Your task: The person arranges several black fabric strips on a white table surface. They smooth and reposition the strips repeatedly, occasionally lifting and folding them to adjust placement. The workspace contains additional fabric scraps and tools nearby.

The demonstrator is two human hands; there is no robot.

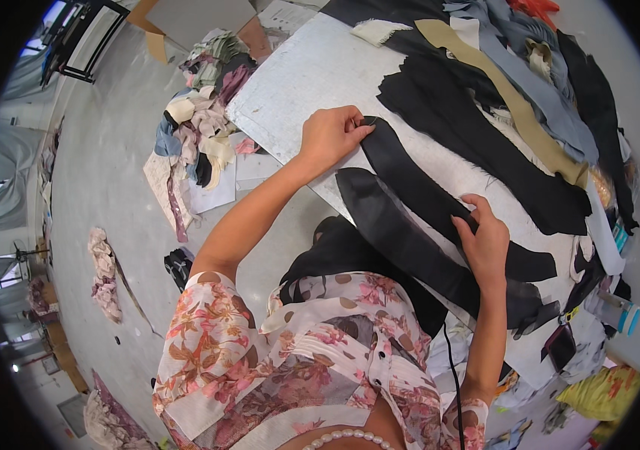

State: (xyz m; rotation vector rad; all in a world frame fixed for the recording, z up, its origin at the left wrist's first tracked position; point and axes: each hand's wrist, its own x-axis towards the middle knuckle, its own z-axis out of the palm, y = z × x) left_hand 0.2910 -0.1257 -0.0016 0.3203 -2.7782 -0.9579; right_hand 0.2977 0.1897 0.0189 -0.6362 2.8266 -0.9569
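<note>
A long black fabric strip [417, 176] lies slantwise across the white table [297, 79]. My left hand [333, 137] pinches its far left end between thumb and fingers. Lower down the same strip, my right hand [483, 238] rests on its edge, thumb and forefinger apart with the cloth between them; the other fingers are partly hidden. Nearer to me, a second, shinier black strip [395, 229] runs alongside and passes beneath my right wrist. Beyond both lies a wider black fabric piece [477, 135] with frayed edges.
An olive strip [500, 82] and blue-grey cloth [519, 71] lie at the table's far right. A phone [560, 346] sits at the right near a yellow cloth bundle [603, 394]. Fabric scraps [200, 124] heap on the floor at left. A black cord [453, 375] hangs before me.
</note>
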